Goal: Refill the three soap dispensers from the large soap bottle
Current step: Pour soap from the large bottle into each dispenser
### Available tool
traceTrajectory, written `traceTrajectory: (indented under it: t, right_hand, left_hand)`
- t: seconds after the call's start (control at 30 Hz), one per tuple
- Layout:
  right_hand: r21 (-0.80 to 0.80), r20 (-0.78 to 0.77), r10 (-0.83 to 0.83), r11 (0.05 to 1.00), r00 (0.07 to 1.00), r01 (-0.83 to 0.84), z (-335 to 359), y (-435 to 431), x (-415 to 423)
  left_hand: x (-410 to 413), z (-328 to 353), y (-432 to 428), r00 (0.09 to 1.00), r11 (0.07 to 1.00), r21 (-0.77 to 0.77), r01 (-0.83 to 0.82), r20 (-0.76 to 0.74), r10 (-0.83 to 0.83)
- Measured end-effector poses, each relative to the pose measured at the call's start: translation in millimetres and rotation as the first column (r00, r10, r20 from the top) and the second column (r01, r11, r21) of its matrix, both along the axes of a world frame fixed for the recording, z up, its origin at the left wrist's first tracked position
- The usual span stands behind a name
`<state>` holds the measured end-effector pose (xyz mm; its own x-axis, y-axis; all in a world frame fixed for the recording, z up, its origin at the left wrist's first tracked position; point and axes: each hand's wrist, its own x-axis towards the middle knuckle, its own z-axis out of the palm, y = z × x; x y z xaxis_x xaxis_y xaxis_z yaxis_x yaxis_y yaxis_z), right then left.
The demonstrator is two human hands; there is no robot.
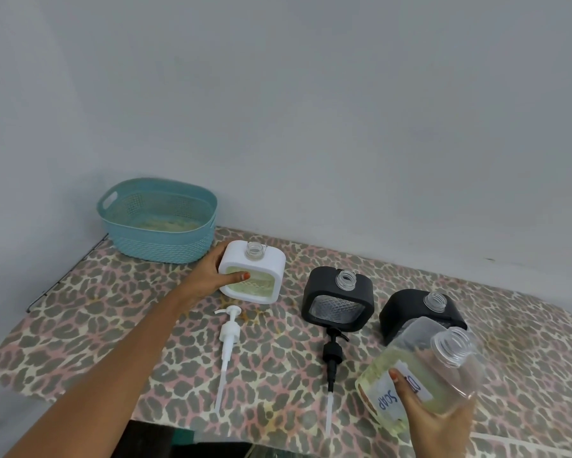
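My left hand [216,276] grips the left side of the white soap dispenser [261,266], thumb across its window; yellowish soap shows inside and its neck has no pump. Two black dispensers stand to the right with bare necks: the middle black dispenser [338,299] looks clear inside, and the right black dispenser [410,312] is partly hidden behind the large soap bottle [440,365]. My right hand [433,421] holds that uncapped, labelled bottle tilted above the table's near right; pale soap lies in its lower part.
A white pump [229,338] and a black pump [333,355] lie on the leopard-print board [112,325] in front of the dispensers. A teal basket [136,239] stands at the back left against the grey wall. The board's front edge runs close to me.
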<state>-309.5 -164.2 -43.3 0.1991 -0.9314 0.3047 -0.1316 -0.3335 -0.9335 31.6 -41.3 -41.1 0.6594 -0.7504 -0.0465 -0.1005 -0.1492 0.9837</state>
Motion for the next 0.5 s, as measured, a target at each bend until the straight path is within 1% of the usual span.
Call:
traceTrajectory:
  t: [0.03,0.1,0.27,0.37,0.43,0.5]
  right_hand:
    - [0.004,-0.030,0.002,1.000,1.000,-0.002,-1,-2,-2]
    - [0.027,-0.041,-0.012,1.000,0.999,0.013,2,0,-2]
    - [0.068,0.031,-0.036,0.997,0.999,0.034,14,14,3]
    - [0.123,0.038,-0.030,0.992,0.999,0.025,16,17,3]
    - [0.133,0.023,-0.014,0.991,1.000,0.011,16,17,2]
    - [0.146,0.041,0.006,0.989,0.999,-0.012,14,15,0]
  left_hand:
    - [-2,1,2,1.000,1.000,0.006,-0.012,0.016,0.012]
    - [-6,4,7,0.999,1.000,-0.002,-0.028,0.037,0.028]
    - [-19,21,20,0.990,0.995,-0.096,-0.042,0.127,0.054]
    - [-30,36,19,0.980,0.987,-0.148,-0.055,0.184,0.082]
    - [-38,45,13,0.975,0.981,-0.193,-0.025,0.211,0.067]
    - [-48,53,3,0.971,0.978,-0.207,0.022,0.236,0.028]
